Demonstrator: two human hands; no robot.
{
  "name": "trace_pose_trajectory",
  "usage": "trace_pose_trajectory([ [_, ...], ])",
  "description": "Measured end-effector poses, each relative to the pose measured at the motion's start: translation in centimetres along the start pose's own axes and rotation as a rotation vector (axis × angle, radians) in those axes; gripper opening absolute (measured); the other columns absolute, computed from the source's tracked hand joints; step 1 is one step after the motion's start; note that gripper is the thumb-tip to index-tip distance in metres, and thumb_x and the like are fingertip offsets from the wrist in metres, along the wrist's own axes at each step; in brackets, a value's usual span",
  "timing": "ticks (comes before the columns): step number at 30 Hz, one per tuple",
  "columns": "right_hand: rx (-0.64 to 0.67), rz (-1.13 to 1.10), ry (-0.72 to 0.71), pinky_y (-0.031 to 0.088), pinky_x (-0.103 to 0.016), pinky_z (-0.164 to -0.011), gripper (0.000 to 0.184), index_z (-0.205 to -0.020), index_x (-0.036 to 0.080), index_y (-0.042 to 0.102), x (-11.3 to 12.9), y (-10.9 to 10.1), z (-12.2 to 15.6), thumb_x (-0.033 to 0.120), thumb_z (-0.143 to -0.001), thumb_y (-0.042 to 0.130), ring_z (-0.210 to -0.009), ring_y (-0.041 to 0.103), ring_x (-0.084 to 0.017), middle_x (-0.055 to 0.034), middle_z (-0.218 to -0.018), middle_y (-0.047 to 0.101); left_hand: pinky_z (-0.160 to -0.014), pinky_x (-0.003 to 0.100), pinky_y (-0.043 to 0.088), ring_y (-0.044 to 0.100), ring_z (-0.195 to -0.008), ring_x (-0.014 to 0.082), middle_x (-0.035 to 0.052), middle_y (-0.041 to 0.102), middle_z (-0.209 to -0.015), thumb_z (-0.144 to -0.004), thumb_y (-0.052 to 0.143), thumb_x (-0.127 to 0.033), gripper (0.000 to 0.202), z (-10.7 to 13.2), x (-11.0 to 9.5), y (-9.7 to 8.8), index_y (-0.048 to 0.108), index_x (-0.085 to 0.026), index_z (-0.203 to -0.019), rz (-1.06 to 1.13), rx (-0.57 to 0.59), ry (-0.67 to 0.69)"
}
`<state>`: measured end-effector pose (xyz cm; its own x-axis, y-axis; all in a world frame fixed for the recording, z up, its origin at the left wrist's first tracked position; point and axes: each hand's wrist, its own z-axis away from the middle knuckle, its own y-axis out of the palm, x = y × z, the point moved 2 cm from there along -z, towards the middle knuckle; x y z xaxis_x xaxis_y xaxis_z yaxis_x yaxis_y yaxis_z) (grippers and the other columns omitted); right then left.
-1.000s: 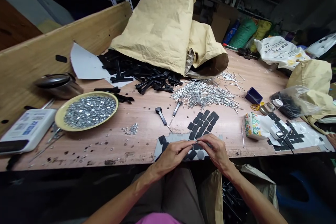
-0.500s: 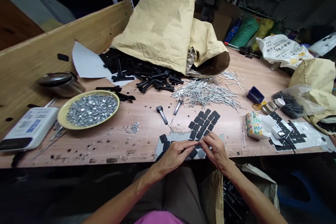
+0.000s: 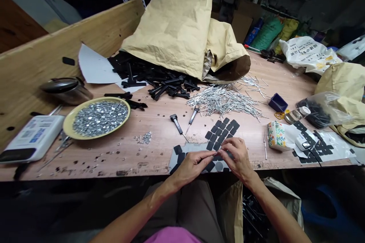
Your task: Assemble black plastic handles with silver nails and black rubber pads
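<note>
My left hand point(image 3: 196, 163) and my right hand point(image 3: 234, 157) meet fingertip to fingertip over the front edge of the table. Both are closed in a pinch; whatever lies between the fingers is too small to make out. Below them is a grey sheet point(image 3: 196, 146) bearing black rounded-square pads point(image 3: 178, 150). More black pads point(image 3: 219, 130) lie in rows just beyond my fingers. Two black plastic pieces with metal pins, one on the left point(image 3: 177, 124) and one on the right point(image 3: 193, 115), rest farther back.
A yellow bowl point(image 3: 67, 131) of small metal washers stands left, beside a white scale point(image 3: 42, 136). Metal pins point(image 3: 225, 100) lie heaped behind my hands, below a large paper sack point(image 3: 173, 26) and black plastic parts point(image 3: 168, 87). A flowered box point(image 3: 276, 136) sits right.
My right hand has shifted slightly to the right and up, its fingers spreading a little over the pads. My left hand stays almost where it was.
</note>
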<state>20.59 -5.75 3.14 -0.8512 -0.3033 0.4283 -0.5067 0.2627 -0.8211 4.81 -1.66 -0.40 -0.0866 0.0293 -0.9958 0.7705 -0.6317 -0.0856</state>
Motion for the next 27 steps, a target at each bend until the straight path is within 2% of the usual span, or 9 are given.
trace_pose_trajectory([
  [3, -0.042, 0.072, 0.044, 0.036, -0.04, -0.085, 0.028, -0.075, 0.02, 0.06, 0.1, -0.3, 0.1, 0.037, -0.09, 0.044, -0.084, 0.055, -0.02, -0.0068, -0.09, 0.061, -0.077, 0.031, 0.052, 0.066, -0.083, 0.0197, 0.0051, 0.074, -0.092, -0.078, 0.054, -0.035, 0.027, 0.0, 0.2, 0.4, 0.072, -0.02, -0.092, 0.056, -0.048, -0.027],
  [6, -0.16, -0.044, 0.237, 0.041, -0.035, -0.078, 0.03, -0.076, 0.02, 0.057, 0.0, -0.8, 0.7, 0.043, -0.09, 0.043, -0.083, 0.054, -0.02, -0.0069, -0.087, 0.058, -0.067, 0.027, 0.052, 0.065, -0.07, 0.0154, 0.0052, 0.073, -0.086, -0.076, 0.058, -0.041, 0.03, -0.4, 0.3, 0.9, 0.069, -0.018, -0.091, 0.29, -0.116, -0.159],
  [9, -0.134, -0.366, 0.445, 0.045, -0.027, -0.062, 0.028, -0.074, 0.02, 0.055, 0.1, 0.4, 1.5, 0.042, -0.088, 0.046, -0.067, 0.054, -0.015, -0.0019, -0.072, 0.058, -0.076, 0.026, 0.05, 0.064, -0.085, 0.0157, 0.0075, 0.069, -0.102, -0.068, 0.068, -0.04, 0.03, -1.1, 0.1, 1.5, 0.068, -0.016, -0.086, 0.583, -0.158, -0.213],
  [12, -0.095, -0.72, 0.558, 0.048, -0.026, -0.067, 0.026, -0.087, 0.02, 0.059, 0.6, 2.7, 2.2, 0.045, -0.082, 0.055, -0.075, 0.06, -0.016, -0.003, -0.082, 0.064, -0.084, 0.029, 0.048, 0.06, -0.1, 0.0195, 0.0096, 0.062, -0.117, -0.061, 0.074, -0.039, 0.032, -1.6, 0.1, 2.4, 0.069, -0.016, -0.083, 0.752, -0.156, -0.242],
  [14, -0.115, -0.867, 0.611, 0.049, -0.027, -0.069, 0.03, -0.09, 0.019, 0.06, 0.8, 3.9, 2.5, 0.046, -0.079, 0.057, -0.077, 0.061, -0.017, -0.0037, -0.084, 0.065, -0.087, 0.03, 0.046, 0.057, -0.105, 0.0211, 0.0099, 0.06, -0.121, -0.059, 0.075, -0.039, 0.033, -1.7, 0.5, 2.9, 0.07, -0.016, -0.082, 0.763, -0.196, -0.252],
  [17, -0.055, -0.919, 0.694, 0.047, -0.025, -0.055, 0.03, -0.081, 0.017, 0.061, 0.5, 4.8, 2.7, 0.046, -0.081, 0.054, -0.059, 0.056, -0.013, 0.0, -0.065, 0.06, -0.088, 0.03, 0.046, 0.054, -0.111, 0.0227, 0.0105, 0.058, -0.123, -0.061, 0.073, -0.042, 0.033, -1.9, 1.3, 3.4, 0.07, -0.016, -0.082, 0.685, -0.306, -0.23],
  [19, -0.051, -0.774, 0.676, 0.044, -0.024, -0.05, 0.028, -0.075, 0.017, 0.06, -0.5, 4.5, 2.7, 0.043, -0.083, 0.052, -0.053, 0.052, -0.012, 0.0014, -0.06, 0.056, -0.088, 0.031, 0.046, 0.054, -0.11, 0.0231, 0.0111, 0.059, -0.122, -0.064, 0.071, -0.043, 0.034, -2.1, 1.9, 3.4, 0.07, -0.015, -0.084, 0.616, -0.329, -0.211],
  [23, -0.266, -0.12, 0.446, 0.044, -0.03, -0.064, 0.023, -0.074, 0.019, 0.059, -5.2, 2.5, 2.2, 0.032, -0.087, 0.046, -0.071, 0.053, -0.018, -0.0046, -0.074, 0.059, -0.083, 0.029, 0.049, 0.06, -0.099, 0.0189, 0.01, 0.061, -0.117, -0.07, 0.066, -0.04, 0.042, -2.0, 3.1, 2.5, 0.065, -0.018, -0.106, 0.433, -0.319, -0.226],
  [27, -0.256, 0.366, 0.322, 0.04, -0.03, -0.059, 0.026, -0.076, 0.019, 0.058, -11.6, 1.4, 1.4, 0.023, -0.091, 0.038, -0.074, 0.049, -0.021, -0.008, -0.078, 0.056, -0.06, 0.024, 0.051, 0.058, -0.066, 0.0105, 0.005, 0.06, -0.098, -0.073, 0.058, -0.042, 0.048, -0.3, 5.0, -0.3, 0.058, -0.019, -0.116, 0.153, -0.562, -0.157],
])
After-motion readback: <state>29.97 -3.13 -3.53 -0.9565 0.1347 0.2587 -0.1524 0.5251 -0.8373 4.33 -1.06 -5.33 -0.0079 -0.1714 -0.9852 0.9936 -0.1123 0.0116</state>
